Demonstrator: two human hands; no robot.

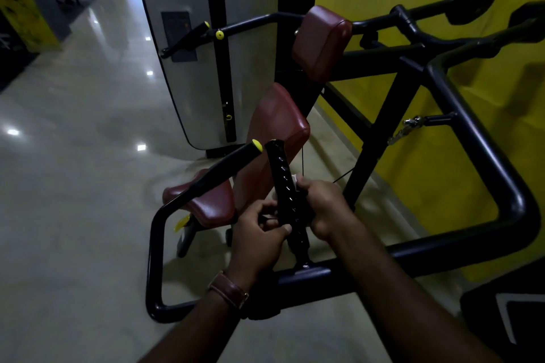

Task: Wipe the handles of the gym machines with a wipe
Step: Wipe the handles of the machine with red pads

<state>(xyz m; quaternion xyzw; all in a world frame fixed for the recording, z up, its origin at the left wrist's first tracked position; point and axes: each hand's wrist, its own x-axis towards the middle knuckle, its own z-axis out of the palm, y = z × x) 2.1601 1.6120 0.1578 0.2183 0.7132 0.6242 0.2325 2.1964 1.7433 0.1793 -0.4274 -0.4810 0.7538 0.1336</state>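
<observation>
A black ribbed handle [283,183] stands upright on the machine's lower black bar [413,262]. My right hand [327,206] grips the handle from the right, and a small white corner of the wipe [295,178] shows at its fingertips. My left hand [259,233], with a brown watch strap on the wrist, curls around the handle from the left, thumb against the grip. Most of the wipe is hidden by my fingers. A second handle with a yellow end cap [236,158] angles up just left of the ribbed one.
The machine has a dark red seat [206,203] and back pads [321,41]. Another black handle [184,40] sticks out in front of a grey weight-stack cover [182,91]. A yellow wall [442,138] runs close on the right. Glossy pale floor [73,156] spreads left.
</observation>
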